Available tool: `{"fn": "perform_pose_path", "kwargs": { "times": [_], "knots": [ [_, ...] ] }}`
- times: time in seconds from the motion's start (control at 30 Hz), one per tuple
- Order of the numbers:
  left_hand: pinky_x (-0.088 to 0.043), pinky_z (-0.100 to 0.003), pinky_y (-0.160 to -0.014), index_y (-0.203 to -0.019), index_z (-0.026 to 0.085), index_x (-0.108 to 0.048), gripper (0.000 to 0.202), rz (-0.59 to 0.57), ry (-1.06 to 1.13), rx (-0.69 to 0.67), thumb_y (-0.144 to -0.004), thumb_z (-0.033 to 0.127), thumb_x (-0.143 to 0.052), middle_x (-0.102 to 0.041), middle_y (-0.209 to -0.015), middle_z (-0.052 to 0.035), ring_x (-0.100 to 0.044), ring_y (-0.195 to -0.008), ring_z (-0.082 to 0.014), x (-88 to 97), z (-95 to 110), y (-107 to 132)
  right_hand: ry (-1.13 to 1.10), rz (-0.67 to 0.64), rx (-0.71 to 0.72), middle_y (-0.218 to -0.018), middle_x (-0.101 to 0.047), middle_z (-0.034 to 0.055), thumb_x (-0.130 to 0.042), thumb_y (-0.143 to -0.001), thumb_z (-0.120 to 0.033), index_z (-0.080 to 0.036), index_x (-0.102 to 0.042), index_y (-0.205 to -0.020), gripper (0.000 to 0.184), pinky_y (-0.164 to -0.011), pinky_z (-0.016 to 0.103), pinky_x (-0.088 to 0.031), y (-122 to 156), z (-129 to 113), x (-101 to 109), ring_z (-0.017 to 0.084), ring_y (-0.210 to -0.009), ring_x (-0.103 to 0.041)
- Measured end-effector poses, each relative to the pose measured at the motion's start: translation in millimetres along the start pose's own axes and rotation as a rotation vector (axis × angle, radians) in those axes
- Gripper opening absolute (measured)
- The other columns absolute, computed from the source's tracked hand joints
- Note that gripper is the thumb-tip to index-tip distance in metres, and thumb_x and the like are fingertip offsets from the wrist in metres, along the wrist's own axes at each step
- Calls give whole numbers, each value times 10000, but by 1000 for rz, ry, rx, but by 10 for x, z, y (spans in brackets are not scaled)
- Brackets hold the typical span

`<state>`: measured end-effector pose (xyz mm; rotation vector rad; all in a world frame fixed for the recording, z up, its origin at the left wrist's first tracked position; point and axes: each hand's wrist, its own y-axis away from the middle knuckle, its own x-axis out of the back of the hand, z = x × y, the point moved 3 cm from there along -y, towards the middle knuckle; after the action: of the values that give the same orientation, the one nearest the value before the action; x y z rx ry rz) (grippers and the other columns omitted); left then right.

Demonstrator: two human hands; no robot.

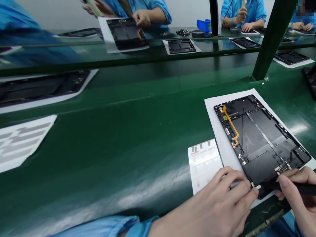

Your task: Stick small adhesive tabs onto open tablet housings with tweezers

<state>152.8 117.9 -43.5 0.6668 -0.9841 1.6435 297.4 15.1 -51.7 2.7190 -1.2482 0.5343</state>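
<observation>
A black tablet back housing (256, 141) lies tilted on a white sheet (214, 131), with an orange flex cable (231, 126) along its far left side. My left hand (219, 200) rests at the housing's near corner, its fingers curled over a grey tool (234, 184) that they partly hide. A small white tab (257, 187) sits at that corner. My right hand (295, 187) grips a black spudger-like tool (291, 186), whose tip meets the housing's near edge. Left of the white sheet lies a label sheet (203, 164), close to my left hand.
The green bench (123, 138) runs across the view. Further housings on white sheets (181, 46) lie beyond a dark crossbar, beside a blue bin (203, 25) and loose small parts (183, 32). Co-workers in blue smocks (243, 11) sit at the far side, and a green post (273, 42) stands at right.
</observation>
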Motion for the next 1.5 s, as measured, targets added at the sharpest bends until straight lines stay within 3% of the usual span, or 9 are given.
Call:
{"fn": "perform_pose_path", "kwargs": {
  "times": [0.37, 0.63, 0.8, 1.03, 1.23, 1.5],
  "knots": [
    [-443, -352, -831, -1114, 109, -611, 222, -59, -33, 49, -904, 182, -602, -628, -937, -56, -507, -909, -233, 65, 5, -26, 56, -163, -109, -518, -474, -47, -611, -880, -371, -206, -508, -548, 385, -511, 186, -401, -63, -71, -75, 79, -474, -469],
    [-447, -341, -808, -1106, 112, -608, 219, -115, -44, 55, -898, 181, -620, -624, -928, -45, -518, -895, -220, 17, -3, -29, 20, -115, -70, -511, -475, -35, -647, -859, -341, -212, -514, -540, 370, -479, 205, -409, -60, -75, -99, 96, -465, -460],
    [-449, -345, -825, -1123, 102, -605, 268, -74, -24, 63, -867, 170, -653, -628, -941, -59, -515, -927, -234, 62, 10, -49, 39, -56, -73, -530, -499, -21, -677, -839, -386, -228, -558, -572, 332, -485, 229, -412, -3, -74, -94, 123, -502, -468],
    [-456, -355, -834, -1136, 106, -596, 265, -99, -21, 70, -882, 172, -637, -628, -963, -65, -520, -939, -235, 31, 4, -47, -17, -66, -27, -631, -555, -35, -665, -864, -382, -243, -634, -717, 206, -536, 201, -430, 30, -30, -106, 98, -533, -495],
    [-453, -344, -824, -1123, 108, -599, 223, -91, 10, 60, -905, 158, -599, -618, -941, -62, -513, -921, -232, 36, -1, -49, -39, -87, -1, -578, -531, -29, -659, -869, -388, -226, -592, -630, 296, -507, 212, -423, 11, -35, -79, 109, -527, -495],
    [-473, -359, -836, -1144, 89, -586, 250, -63, 18, 49, -905, 160, -596, -620, -958, -79, -523, -929, -237, 29, -13, -28, -46, -63, -15, -632, -565, -7, -684, -847, -341, -213, -614, -689, 215, -451, 221, -434, 11, -56, -93, 112, -488, -481]
  ]
}}
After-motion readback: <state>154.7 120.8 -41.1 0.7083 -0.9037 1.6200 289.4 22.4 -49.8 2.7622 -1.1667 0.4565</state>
